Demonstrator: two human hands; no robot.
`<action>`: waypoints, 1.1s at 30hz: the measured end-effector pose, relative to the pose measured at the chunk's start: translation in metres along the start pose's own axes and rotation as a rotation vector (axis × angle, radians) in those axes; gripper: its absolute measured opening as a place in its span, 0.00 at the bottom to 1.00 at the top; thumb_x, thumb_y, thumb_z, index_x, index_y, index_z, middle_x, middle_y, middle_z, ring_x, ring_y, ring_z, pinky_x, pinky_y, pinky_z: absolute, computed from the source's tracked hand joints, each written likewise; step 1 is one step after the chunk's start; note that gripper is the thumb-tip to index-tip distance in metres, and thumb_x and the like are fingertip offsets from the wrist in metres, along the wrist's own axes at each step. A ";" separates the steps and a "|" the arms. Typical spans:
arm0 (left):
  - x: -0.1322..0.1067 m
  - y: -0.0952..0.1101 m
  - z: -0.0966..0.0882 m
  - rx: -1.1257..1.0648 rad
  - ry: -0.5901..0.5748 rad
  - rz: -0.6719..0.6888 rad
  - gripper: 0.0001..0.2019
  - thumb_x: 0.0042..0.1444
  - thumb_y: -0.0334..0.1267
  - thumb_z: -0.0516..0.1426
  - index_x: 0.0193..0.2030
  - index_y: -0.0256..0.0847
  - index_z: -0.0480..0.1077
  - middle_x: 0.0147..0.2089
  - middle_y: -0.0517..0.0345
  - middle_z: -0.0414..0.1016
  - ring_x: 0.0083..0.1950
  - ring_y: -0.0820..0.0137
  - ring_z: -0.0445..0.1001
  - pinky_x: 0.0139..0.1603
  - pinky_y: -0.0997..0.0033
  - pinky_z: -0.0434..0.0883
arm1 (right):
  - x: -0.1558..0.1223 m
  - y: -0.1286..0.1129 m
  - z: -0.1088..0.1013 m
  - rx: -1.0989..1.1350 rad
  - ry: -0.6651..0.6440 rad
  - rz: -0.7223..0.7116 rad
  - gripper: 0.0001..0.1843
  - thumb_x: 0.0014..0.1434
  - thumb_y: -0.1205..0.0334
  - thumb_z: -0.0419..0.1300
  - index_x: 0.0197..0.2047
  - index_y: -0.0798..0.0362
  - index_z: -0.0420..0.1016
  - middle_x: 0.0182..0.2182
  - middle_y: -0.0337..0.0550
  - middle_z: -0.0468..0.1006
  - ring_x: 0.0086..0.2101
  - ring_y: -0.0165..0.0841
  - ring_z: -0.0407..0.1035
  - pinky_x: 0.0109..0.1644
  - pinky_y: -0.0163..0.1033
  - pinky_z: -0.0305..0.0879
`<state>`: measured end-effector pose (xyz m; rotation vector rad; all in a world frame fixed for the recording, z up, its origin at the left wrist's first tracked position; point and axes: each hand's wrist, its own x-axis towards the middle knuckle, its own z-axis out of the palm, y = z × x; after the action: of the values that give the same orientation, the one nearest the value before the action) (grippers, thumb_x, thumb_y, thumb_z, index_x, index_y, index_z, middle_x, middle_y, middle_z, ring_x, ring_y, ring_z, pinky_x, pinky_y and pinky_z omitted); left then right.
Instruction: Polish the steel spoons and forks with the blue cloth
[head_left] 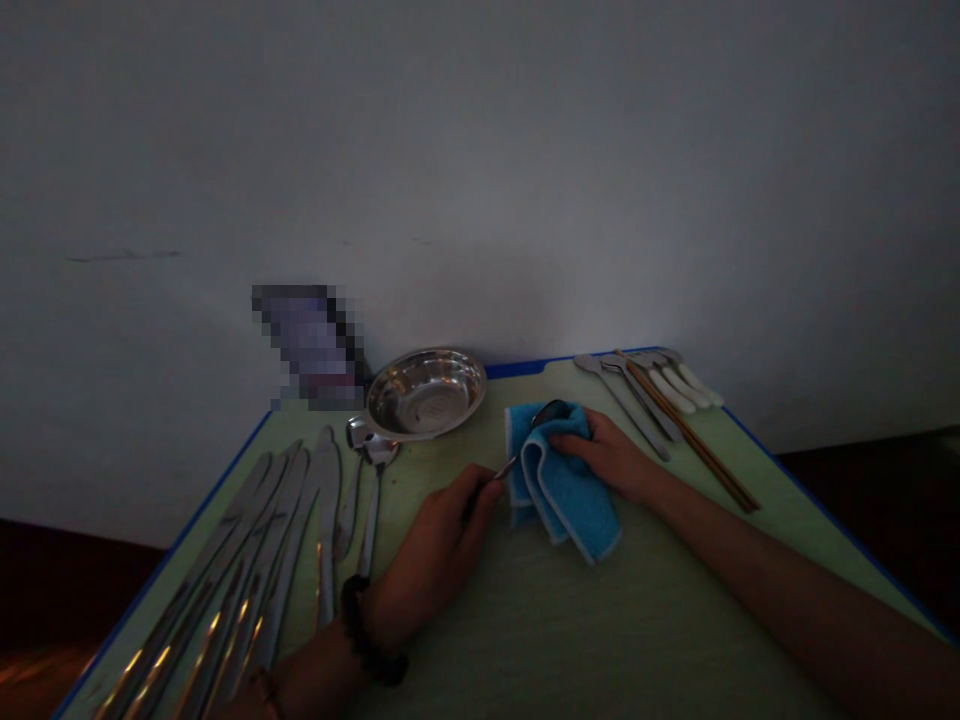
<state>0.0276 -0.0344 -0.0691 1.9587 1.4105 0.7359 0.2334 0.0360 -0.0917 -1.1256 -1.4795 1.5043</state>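
My left hand (463, 515) is closed around the handle of a metal spoon (549, 412), in front of me over the table. The spoon's bowl rests in the folds of a blue cloth (574, 490) with a pale edge. My right hand (600, 450) grips that cloth, its thumb on top near the bowl. Part of the spoon's neck is covered by cloth. Nearest to my left forearm lie two more metal spoons (381, 452) and several table knives (289, 540), some partly hidden by the arm.
A shiny metal bowl (427, 395) stands at the back by the wall, next to a blurred upright screen (311, 340). At the right back lie a flat metal utensil (622, 405), wooden chopsticks (694, 440) and several white-handled utensils (671, 388). Blue edging (517, 369) borders the green table.
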 end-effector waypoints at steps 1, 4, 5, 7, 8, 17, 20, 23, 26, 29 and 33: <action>0.000 0.000 0.000 0.000 -0.005 0.001 0.10 0.62 0.40 0.45 0.33 0.41 0.63 0.29 0.62 0.71 0.29 0.72 0.69 0.30 0.74 0.65 | 0.000 0.000 0.000 -0.013 0.001 -0.001 0.14 0.49 0.57 0.60 0.39 0.53 0.69 0.29 0.37 0.72 0.28 0.28 0.66 0.32 0.34 0.64; 0.000 0.000 0.000 0.003 -0.038 0.005 0.11 0.62 0.41 0.44 0.34 0.41 0.63 0.30 0.61 0.71 0.30 0.70 0.70 0.31 0.73 0.65 | -0.001 -0.003 0.000 -0.033 -0.009 -0.019 0.16 0.48 0.56 0.61 0.40 0.53 0.69 0.31 0.39 0.73 0.29 0.29 0.67 0.33 0.35 0.65; 0.000 0.000 0.000 0.006 -0.045 0.008 0.11 0.62 0.40 0.44 0.35 0.41 0.64 0.31 0.60 0.72 0.30 0.70 0.70 0.31 0.73 0.65 | -0.001 -0.003 0.000 -0.034 -0.014 -0.029 0.16 0.47 0.56 0.61 0.40 0.53 0.69 0.31 0.39 0.73 0.30 0.29 0.67 0.33 0.36 0.65; 0.000 -0.001 0.000 0.009 -0.040 0.009 0.10 0.62 0.40 0.44 0.35 0.42 0.64 0.31 0.60 0.72 0.30 0.70 0.70 0.31 0.72 0.65 | 0.000 -0.004 -0.001 -0.042 -0.032 -0.045 0.17 0.47 0.56 0.62 0.40 0.53 0.70 0.31 0.39 0.73 0.30 0.29 0.67 0.34 0.36 0.65; 0.000 -0.001 0.000 0.009 -0.033 0.006 0.10 0.62 0.40 0.44 0.35 0.42 0.64 0.31 0.60 0.72 0.30 0.70 0.70 0.32 0.72 0.65 | 0.000 -0.004 -0.002 -0.051 -0.042 -0.053 0.17 0.46 0.57 0.63 0.40 0.53 0.70 0.31 0.39 0.74 0.30 0.30 0.68 0.34 0.37 0.65; -0.001 0.000 -0.001 -0.032 0.004 -0.028 0.10 0.62 0.41 0.44 0.36 0.42 0.63 0.32 0.60 0.71 0.32 0.70 0.70 0.33 0.72 0.65 | 0.002 0.002 -0.005 0.065 -0.158 0.005 0.17 0.43 0.61 0.65 0.38 0.53 0.71 0.32 0.39 0.76 0.32 0.31 0.70 0.39 0.40 0.66; 0.000 0.001 -0.001 -0.029 0.028 -0.021 0.10 0.62 0.40 0.44 0.37 0.41 0.64 0.31 0.61 0.71 0.31 0.70 0.69 0.32 0.74 0.64 | 0.001 0.003 -0.005 0.131 -0.170 0.029 0.16 0.42 0.63 0.65 0.37 0.54 0.71 0.32 0.39 0.76 0.32 0.31 0.70 0.40 0.41 0.66; 0.000 0.001 -0.002 -0.026 0.023 -0.024 0.11 0.62 0.40 0.44 0.37 0.41 0.64 0.30 0.62 0.71 0.30 0.71 0.69 0.31 0.74 0.64 | 0.001 0.005 -0.005 0.210 -0.172 0.048 0.16 0.42 0.63 0.65 0.37 0.54 0.72 0.32 0.39 0.77 0.31 0.31 0.71 0.40 0.41 0.66; 0.000 0.001 -0.002 -0.013 0.005 -0.027 0.11 0.62 0.41 0.43 0.37 0.41 0.63 0.31 0.61 0.71 0.31 0.71 0.70 0.32 0.74 0.64 | 0.002 0.007 -0.005 0.286 -0.162 0.060 0.14 0.44 0.62 0.65 0.36 0.52 0.73 0.32 0.39 0.77 0.31 0.29 0.71 0.40 0.40 0.66; -0.001 0.000 0.000 0.030 -0.063 -0.013 0.10 0.62 0.41 0.43 0.38 0.42 0.62 0.32 0.60 0.72 0.32 0.70 0.71 0.33 0.73 0.65 | 0.002 0.005 -0.003 0.259 -0.126 0.068 0.12 0.46 0.58 0.63 0.35 0.52 0.72 0.31 0.38 0.76 0.30 0.28 0.70 0.38 0.38 0.66; -0.002 0.000 0.002 0.149 -0.160 -0.016 0.11 0.62 0.41 0.42 0.40 0.43 0.62 0.29 0.59 0.73 0.28 0.68 0.72 0.28 0.72 0.64 | 0.000 0.000 0.001 0.098 -0.050 0.030 0.13 0.47 0.53 0.62 0.33 0.52 0.71 0.27 0.35 0.74 0.28 0.27 0.68 0.34 0.35 0.65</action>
<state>0.0282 -0.0369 -0.0709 2.0669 1.4168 0.4670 0.2326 0.0356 -0.0912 -1.0640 -1.4115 1.6183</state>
